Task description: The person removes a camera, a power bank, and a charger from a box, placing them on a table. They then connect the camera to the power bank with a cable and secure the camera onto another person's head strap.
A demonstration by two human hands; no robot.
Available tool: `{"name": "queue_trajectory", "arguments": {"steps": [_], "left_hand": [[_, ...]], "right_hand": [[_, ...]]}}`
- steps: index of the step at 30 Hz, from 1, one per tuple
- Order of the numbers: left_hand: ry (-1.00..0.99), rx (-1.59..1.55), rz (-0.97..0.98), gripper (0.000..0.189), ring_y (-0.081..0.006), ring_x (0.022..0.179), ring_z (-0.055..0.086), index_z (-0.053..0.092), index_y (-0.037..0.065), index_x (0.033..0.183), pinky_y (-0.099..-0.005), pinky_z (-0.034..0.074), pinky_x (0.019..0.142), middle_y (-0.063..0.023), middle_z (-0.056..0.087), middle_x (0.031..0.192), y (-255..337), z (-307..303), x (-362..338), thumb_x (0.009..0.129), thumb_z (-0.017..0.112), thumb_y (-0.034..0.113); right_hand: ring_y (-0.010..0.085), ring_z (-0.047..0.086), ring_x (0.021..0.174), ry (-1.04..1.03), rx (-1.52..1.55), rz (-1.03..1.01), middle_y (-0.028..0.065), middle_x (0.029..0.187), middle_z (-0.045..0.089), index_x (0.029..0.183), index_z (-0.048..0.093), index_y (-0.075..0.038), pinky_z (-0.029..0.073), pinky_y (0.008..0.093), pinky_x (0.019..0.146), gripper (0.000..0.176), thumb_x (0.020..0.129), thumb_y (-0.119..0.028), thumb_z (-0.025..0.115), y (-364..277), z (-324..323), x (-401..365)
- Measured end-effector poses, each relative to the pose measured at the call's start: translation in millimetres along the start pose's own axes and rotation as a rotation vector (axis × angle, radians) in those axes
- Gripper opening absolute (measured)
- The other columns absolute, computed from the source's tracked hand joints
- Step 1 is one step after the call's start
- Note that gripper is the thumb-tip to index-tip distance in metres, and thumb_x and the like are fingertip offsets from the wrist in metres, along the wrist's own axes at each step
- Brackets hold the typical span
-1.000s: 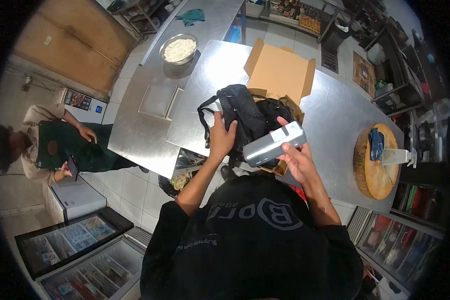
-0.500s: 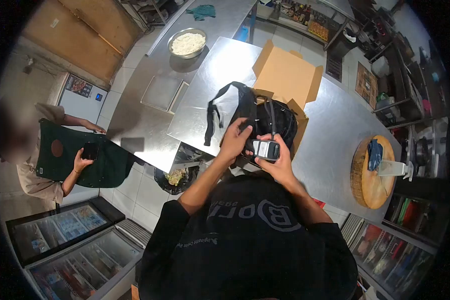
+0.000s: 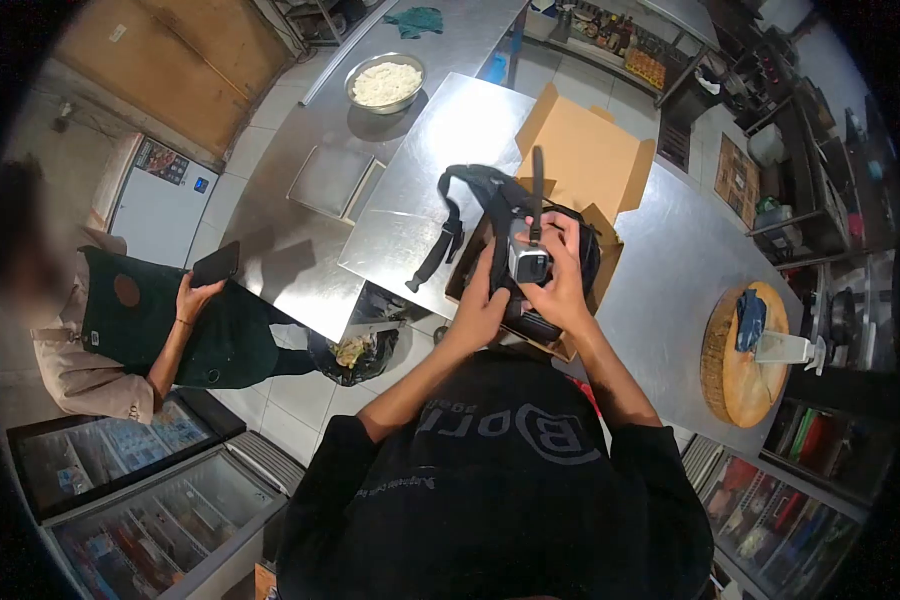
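In my right hand [image 3: 564,275] is a small grey-and-black box-shaped device [image 3: 531,264], its dark end facing me. A thin black strap sticks up beside it. My left hand [image 3: 480,310] is closed at the edge of a black harness with webbing straps [image 3: 490,195], just left of the device; its fingertips are partly hidden. Beneath both hands lies an opened cardboard box [image 3: 588,150], its lid folded back. More of the black gear sits inside, and one loose strap [image 3: 432,262] trails over the steel table.
A steel table [image 3: 670,290] carries the box and a round wooden board [image 3: 750,390] with a dark cloth and clear container. Further off stands a bowl of white food [image 3: 386,84]. At left, a person in a green apron [image 3: 160,330] holds a phone. A bin [image 3: 355,355] is below.
My right hand has raised and turned the device, and the thin strap now stands up. My left hand has shifted down against the harness. The person at left has lifted the phone.
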State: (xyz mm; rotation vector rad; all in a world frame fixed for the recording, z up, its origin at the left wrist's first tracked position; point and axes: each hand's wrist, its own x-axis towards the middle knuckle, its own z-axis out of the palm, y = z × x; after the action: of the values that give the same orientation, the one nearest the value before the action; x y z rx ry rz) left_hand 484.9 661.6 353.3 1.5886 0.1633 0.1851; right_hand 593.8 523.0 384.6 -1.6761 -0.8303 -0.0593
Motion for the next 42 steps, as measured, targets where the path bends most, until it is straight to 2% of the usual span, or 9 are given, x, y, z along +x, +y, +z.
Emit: {"name": "queue_trajectory", "arguments": {"steps": [2, 4, 5, 8, 21, 28, 32, 35, 42], "left_hand": [[-0.016, 0.055, -0.001, 0.074, -0.029, 0.143, 0.042, 0.018, -0.001, 0.163, -0.0348, 0.033, 0.118, -0.0214, 0.036, 0.159, 30.9, -4.2, -2.6, 0.094, 0.045, 0.0], [0.095, 0.128, 0.143, 0.073, -0.0284, 0.118, 0.062, 0.024, 0.002, 0.161, -0.0363, 0.051, 0.097, -0.0215, 0.051, 0.142, 25.8, -10.4, 2.6, 0.09, 0.044, -0.003], [0.054, -0.3, -0.162, 0.07, -0.0188, 0.086, 0.067, 0.026, 0.001, 0.16, -0.0301, 0.056, 0.072, -0.0167, 0.06, 0.125, 24.4, -14.1, 4.9, 0.091, 0.043, -0.003], [0.134, -0.25, -0.164, 0.067, -0.01, 0.062, 0.058, 0.028, 0.0, 0.158, -0.0252, 0.049, 0.053, -0.0112, 0.063, 0.106, 11.9, -17.8, 11.2, 0.092, 0.042, -0.004], [0.11, -0.239, -0.054, 0.059, -0.0099, 0.051, 0.055, 0.045, -0.001, 0.15, -0.0249, 0.047, 0.051, -0.0055, 0.061, 0.073, 34.1, -61.7, 50.7, 0.091, 0.043, -0.001], [0.184, -0.187, 0.115, 0.052, -0.01, 0.087, 0.063, 0.055, 0.0, 0.141, -0.0261, 0.053, 0.071, -0.0059, 0.067, 0.106, 52.6, -90.1, 42.1, 0.09, 0.049, -0.001], [0.236, -0.099, -0.2, 0.047, -0.015, 0.098, 0.067, 0.056, 0.004, 0.141, -0.0312, 0.056, 0.085, -0.0086, 0.068, 0.12, 53.0, -103.6, 35.4, 0.1, 0.059, 0.027], [0.181, -0.727, -0.368, 0.061, -0.0228, 0.107, 0.072, 0.059, 0.008, 0.137, -0.0398, 0.06, 0.093, -0.01, 0.071, 0.122, 35.4, -110.2, 45.9, 0.103, 0.053, 0.057], [0.256, -0.81, -0.421, 0.043, -0.0219, 0.098, 0.072, 0.063, 0.007, 0.126, -0.038, 0.06, 0.089, -0.0099, 0.073, 0.114, -18.6, -127.1, 56.0, 0.102, 0.064, 0.042]], "right_hand": [[0.0315, 0.054, 0.126, -0.106, -0.141, 0.008, 0.0188, 0.132, 0.049, 0.115, 0.065, 0.003, 0.045, 0.035, 0.105, 0.049, 0.069, 0.007, 0.08, 3.1, 1.7, 9.1], [0.0353, 0.053, 0.129, -0.149, 0.038, 0.135, 0.0191, 0.129, 0.049, 0.119, 0.063, 0.001, 0.044, 0.0371, 0.108, 0.054, 0.067, 0.01, 0.076, -8.9, 4.7, 19.1], [0.0367, 0.052, 0.13, -0.231, -0.095, 0.073, 0.0189, 0.13, 0.049, 0.12, 0.063, 0.0, 0.045, 0.0393, 0.109, 0.057, 0.066, 0.011, 0.075, -7.4, 6.0, 25.0], [0.0385, 0.051, 0.132, -0.337, -0.295, 0.006, 0.0172, 0.131, 0.05, 0.121, 0.063, -0.004, 0.046, 0.0432, 0.108, 0.061, 0.063, 0.011, 0.076, -9.2, 10.5, 27.4], [0.0308, 0.057, 0.127, -0.295, -0.529, -0.047, 0.0053, 0.139, 0.058, 0.123, 0.064, -0.015, 0.054, 0.0438, 0.097, 0.068, 0.06, 0.0, 0.084, 3.1, 21.2, 63.5], [0.03, 0.058, 0.122, -0.25, -0.516, -0.201, 0.0046, 0.132, 0.06, 0.127, 0.063, -0.013, 0.056, 0.0435, 0.095, 0.066, 0.064, 0.005, 0.077, -22.3, 29.5, 90.1], [0.0298, 0.058, 0.119, -0.287, -0.459, -0.275, 0.0043, 0.129, 0.059, 0.128, 0.063, -0.012, 0.056, 0.0418, 0.094, 0.066, 0.066, 0.01, 0.07, -13.6, 51.4, 103.2], [0.0304, 0.058, 0.117, -0.453, -0.425, -0.264, 0.0063, 0.127, 0.057, 0.129, 0.062, -0.011, 0.055, 0.0418, 0.091, 0.07, 0.063, 0.011, 0.07, -1.9, 76.8, 102.1], [0.0349, 0.056, 0.116, -0.461, -0.267, -0.282, 0.0102, 0.122, 0.056, 0.121, 0.059, -0.004, 0.05, 0.0451, 0.095, 0.059, 0.064, 0.012, 0.07, 25.1, 121.3, 82.6]]}}
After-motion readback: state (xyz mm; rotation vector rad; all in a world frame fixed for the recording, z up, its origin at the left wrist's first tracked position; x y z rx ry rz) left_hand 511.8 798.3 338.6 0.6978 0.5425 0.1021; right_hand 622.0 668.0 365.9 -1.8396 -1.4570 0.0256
